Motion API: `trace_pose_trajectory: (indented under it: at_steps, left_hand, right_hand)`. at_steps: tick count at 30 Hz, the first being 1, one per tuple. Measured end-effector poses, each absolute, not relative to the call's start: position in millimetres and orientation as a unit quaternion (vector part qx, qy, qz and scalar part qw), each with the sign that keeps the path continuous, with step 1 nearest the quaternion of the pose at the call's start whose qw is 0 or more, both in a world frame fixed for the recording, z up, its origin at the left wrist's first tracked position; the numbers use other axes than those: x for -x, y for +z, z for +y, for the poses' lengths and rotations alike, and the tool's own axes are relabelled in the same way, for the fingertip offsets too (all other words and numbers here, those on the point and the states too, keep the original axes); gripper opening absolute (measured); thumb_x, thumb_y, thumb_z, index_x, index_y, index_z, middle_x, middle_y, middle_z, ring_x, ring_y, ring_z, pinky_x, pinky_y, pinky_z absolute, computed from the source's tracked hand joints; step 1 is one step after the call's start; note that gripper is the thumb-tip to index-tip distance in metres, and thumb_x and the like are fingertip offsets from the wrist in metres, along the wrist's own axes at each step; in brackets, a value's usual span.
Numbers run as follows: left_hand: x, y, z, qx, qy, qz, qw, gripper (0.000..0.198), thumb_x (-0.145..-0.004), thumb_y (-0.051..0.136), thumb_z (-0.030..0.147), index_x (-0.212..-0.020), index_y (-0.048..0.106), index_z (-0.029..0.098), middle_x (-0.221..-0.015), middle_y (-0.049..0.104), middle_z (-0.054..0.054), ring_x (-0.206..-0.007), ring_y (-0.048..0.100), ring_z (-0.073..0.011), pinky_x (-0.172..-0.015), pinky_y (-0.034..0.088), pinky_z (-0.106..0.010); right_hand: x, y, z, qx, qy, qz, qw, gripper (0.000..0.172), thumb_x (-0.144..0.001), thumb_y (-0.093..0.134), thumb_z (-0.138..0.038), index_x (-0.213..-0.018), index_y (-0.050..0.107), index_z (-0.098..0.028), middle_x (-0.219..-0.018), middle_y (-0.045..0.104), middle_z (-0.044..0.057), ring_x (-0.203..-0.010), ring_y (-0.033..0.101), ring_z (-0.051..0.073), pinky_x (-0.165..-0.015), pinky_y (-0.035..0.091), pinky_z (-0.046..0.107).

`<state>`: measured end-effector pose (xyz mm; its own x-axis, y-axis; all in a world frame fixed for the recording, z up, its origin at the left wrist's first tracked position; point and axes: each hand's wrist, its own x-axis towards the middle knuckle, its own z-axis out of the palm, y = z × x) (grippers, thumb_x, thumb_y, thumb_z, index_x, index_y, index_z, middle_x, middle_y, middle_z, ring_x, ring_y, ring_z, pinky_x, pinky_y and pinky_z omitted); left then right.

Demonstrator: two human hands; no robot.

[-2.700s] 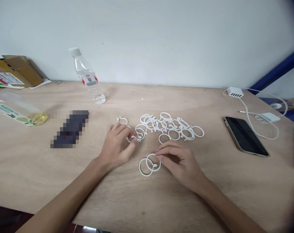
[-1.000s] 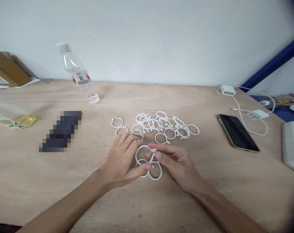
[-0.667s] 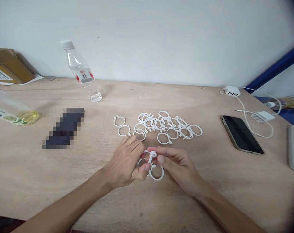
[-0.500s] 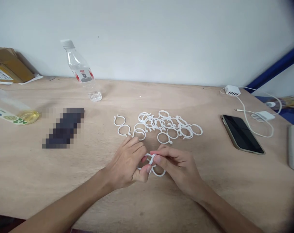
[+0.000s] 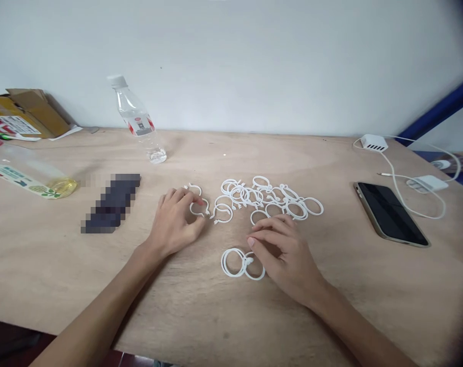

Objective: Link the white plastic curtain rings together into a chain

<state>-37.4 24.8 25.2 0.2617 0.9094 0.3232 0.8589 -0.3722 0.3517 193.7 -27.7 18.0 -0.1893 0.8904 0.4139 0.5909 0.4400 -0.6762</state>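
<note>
My left hand (image 5: pixel 178 219) is over two white plastic rings at the left, thumb and forefinger apart around the nearer open ring (image 5: pixel 207 205); whether they touch it is hard to tell. A farther ring (image 5: pixel 195 185) is partly hidden behind the fingers. My right hand (image 5: pixel 282 247) hovers with loosely bent fingers and holds nothing. Just left of its fingertips, a small group of joined-looking white rings (image 5: pixel 248 261) lies on the table. Beyond both hands spreads a loose heap of several white rings (image 5: pixel 254 198), each with a small clasp.
A clear water bottle (image 5: pixel 142 125) stands at the back left of the wooden table (image 5: pixel 200 316). An oil bottle (image 5: pixel 28 173), a cardboard box (image 5: pixel 44 114) and a blurred-out dark object (image 5: pixel 112 204) are farther left. A phone (image 5: pixel 391 214), charger (image 5: pixel 373 142) and white cable (image 5: pixel 393 181) lie right.
Both hands have let go of the white ring they held together; it now lies with the near group. My left hand has moved left and away to the loose rings; my right has opened slightly.
</note>
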Motion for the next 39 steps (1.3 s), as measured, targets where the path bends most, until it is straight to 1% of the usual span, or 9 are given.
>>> trace_pose_trajectory:
  at_steps: [3, 7, 13, 15, 19, 25, 30, 34, 39]
  left_hand:
    - [37, 20, 26, -0.795, 0.19, 0.575, 0.037, 0.016, -0.068, 0.057, 0.021, -0.084, 0.06, 0.021, -0.092, 0.063, -0.006, -0.091, 0.051, -0.0278, -0.083, 0.039, -0.045]
    - [34, 13, 25, -0.805, 0.183, 0.563, 0.041, 0.01, -0.079, 0.052, 0.021, -0.082, 0.062, 0.022, -0.078, 0.067, -0.003, -0.084, 0.053, -0.0258, -0.08, 0.039, -0.043]
    - [31, 23, 20, -0.768, 0.36, 0.529, 0.036, 0.01, -0.086, 0.054, 0.023, -0.085, 0.064, 0.021, -0.071, 0.064, -0.002, -0.073, 0.051, -0.0197, -0.073, 0.042, -0.037]
    - [25, 28, 14, -0.777, 0.392, 0.487, 0.082, 0.009, -0.087, 0.054, 0.022, -0.086, 0.064, 0.021, -0.072, 0.065, -0.001, -0.073, 0.052, -0.0181, -0.071, 0.043, -0.035]
    - [10, 29, 0, -0.837, 0.363, 0.36, 0.196, 0.011, -0.089, 0.053, 0.019, -0.091, 0.064, 0.02, -0.075, 0.067, -0.002, -0.067, 0.052, -0.015, -0.067, 0.043, -0.032]
    - [1, 20, -9, -0.862, 0.368, 0.279, 0.209, 0.013, -0.088, 0.055, 0.012, -0.098, 0.059, 0.019, -0.074, 0.064, -0.001, -0.064, 0.05, -0.0125, -0.067, 0.042, -0.032]
    - [2, 25, -9, -0.842, 0.417, 0.287, 0.189, 0.015, -0.087, 0.061, 0.018, -0.102, 0.058, 0.02, -0.075, 0.065, -0.001, -0.063, 0.054, -0.0128, -0.063, 0.044, -0.03]
    - [1, 26, -10, -0.841, 0.414, 0.31, 0.161, 0.018, -0.086, 0.063, 0.028, -0.101, 0.058, 0.019, -0.079, 0.065, -0.002, -0.067, 0.054, -0.014, -0.065, 0.043, -0.031]
    - [4, 21, -9, -0.839, 0.335, 0.4, 0.156, 0.047, -0.093, 0.035, 0.056, -0.104, 0.058, 0.017, -0.094, 0.06, -0.01, -0.086, 0.052, -0.022, -0.074, 0.042, -0.037]
  right_hand:
    - [-192, 15, -28, 0.492, 0.165, -0.75, 0.411, 0.016, -0.083, 0.057, -0.017, -0.073, 0.069, -0.023, -0.082, 0.067, 0.005, -0.084, 0.054, 0.022, -0.079, 0.046, 0.044]
    - [-190, 13, -28, 0.481, 0.158, -0.758, 0.41, 0.017, -0.081, 0.057, -0.012, -0.073, 0.067, -0.022, -0.081, 0.066, 0.005, -0.083, 0.054, 0.022, -0.078, 0.046, 0.042]
    - [-192, 11, -27, 0.488, 0.156, -0.745, 0.427, 0.015, -0.083, 0.056, -0.013, -0.078, 0.067, -0.022, -0.081, 0.067, 0.005, -0.085, 0.055, 0.022, -0.081, 0.046, 0.043]
    - [-192, 11, -29, 0.494, 0.182, -0.732, 0.432, 0.012, -0.084, 0.057, -0.017, -0.089, 0.067, -0.021, -0.083, 0.067, 0.004, -0.085, 0.057, 0.021, -0.082, 0.047, 0.042]
    - [-189, 12, -34, 0.476, 0.325, -0.699, 0.424, 0.029, -0.086, 0.059, -0.029, -0.114, 0.062, -0.022, -0.09, 0.069, 0.003, -0.079, 0.063, 0.017, -0.072, 0.053, 0.033]
    - [-185, 9, -34, 0.463, 0.394, -0.656, 0.447, 0.021, -0.083, 0.065, -0.028, -0.102, 0.07, -0.021, -0.083, 0.072, 0.003, -0.073, 0.065, 0.015, -0.066, 0.054, 0.029]
    - [-184, 11, -34, 0.471, 0.501, -0.588, 0.426, 0.017, -0.084, 0.063, -0.033, -0.093, 0.07, -0.02, -0.082, 0.073, 0.004, -0.072, 0.066, 0.017, -0.064, 0.054, 0.029]
    - [-183, 15, -36, 0.485, 0.511, -0.57, 0.423, 0.017, -0.084, 0.062, -0.035, -0.091, 0.07, -0.022, -0.08, 0.072, 0.003, -0.071, 0.065, 0.015, -0.061, 0.053, 0.027]
    - [-183, 22, -37, 0.487, 0.549, -0.528, 0.427, 0.018, -0.079, 0.066, -0.037, -0.086, 0.07, -0.02, -0.073, 0.069, 0.001, -0.064, 0.061, 0.014, -0.054, 0.049, 0.024]
